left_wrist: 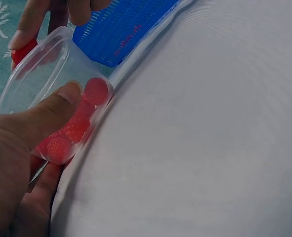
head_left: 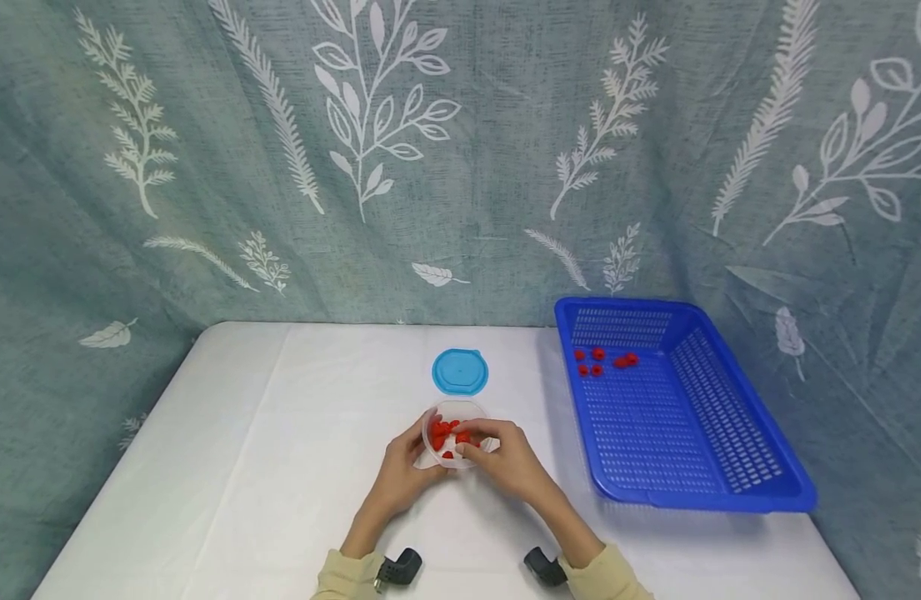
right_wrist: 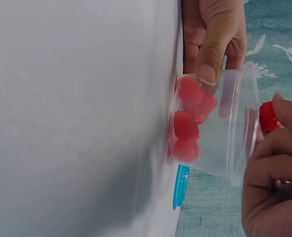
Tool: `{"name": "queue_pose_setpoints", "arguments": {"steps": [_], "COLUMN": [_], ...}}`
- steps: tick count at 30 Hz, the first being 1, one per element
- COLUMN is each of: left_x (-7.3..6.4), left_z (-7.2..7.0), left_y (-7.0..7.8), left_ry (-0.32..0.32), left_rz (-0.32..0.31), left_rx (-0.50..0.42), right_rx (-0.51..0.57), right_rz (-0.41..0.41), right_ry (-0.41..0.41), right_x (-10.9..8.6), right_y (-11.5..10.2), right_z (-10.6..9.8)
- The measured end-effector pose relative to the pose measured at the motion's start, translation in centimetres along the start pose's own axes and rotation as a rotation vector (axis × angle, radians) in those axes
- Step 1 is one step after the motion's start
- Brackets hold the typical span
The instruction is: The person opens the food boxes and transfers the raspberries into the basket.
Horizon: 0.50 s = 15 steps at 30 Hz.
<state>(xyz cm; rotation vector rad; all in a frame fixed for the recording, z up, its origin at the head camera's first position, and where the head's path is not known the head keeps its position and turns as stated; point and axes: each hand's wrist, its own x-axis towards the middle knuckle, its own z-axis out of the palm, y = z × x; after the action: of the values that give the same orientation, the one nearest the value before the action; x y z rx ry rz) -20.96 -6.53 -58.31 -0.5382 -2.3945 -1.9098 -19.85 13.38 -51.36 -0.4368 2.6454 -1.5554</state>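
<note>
A clear plastic tub [head_left: 471,408] stands on the white table, with several red raspberries [right_wrist: 186,126] in its bottom. My left hand [head_left: 405,471] grips the tub from the left side, its thumb along the wall in the left wrist view. My right hand [head_left: 508,454] pinches one raspberry [right_wrist: 267,117] between thumb and fingers at the tub's mouth. Behind the tub lies its round blue lid [head_left: 460,372], flat on the table.
A blue plastic basket [head_left: 700,505] stands at the right of the table, with several red raspberries [head_left: 598,354] in its far left corner. A patterned green cloth [head_left: 498,167] hangs behind the table [head_left: 310,467].
</note>
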Motion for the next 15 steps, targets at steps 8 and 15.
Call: {"name": "queue_pose_setpoints", "arguments": {"steps": [8, 15], "left_x": [-0.1, 0.0], "left_z": [0.3, 0.5], "left_y": [-0.1, 0.0], "left_ry": [0.027, 0.035], "left_rz": [-0.035, -0.067], "left_rx": [-0.005, 0.019], "right_rx": [0.118, 0.208], "right_rz": [0.011, -0.024], "right_ry": [-0.013, -0.114], "right_x": [-1.4, -2.9], "right_y": [-1.4, -3.8], "right_z": [-1.0, -1.9]}}
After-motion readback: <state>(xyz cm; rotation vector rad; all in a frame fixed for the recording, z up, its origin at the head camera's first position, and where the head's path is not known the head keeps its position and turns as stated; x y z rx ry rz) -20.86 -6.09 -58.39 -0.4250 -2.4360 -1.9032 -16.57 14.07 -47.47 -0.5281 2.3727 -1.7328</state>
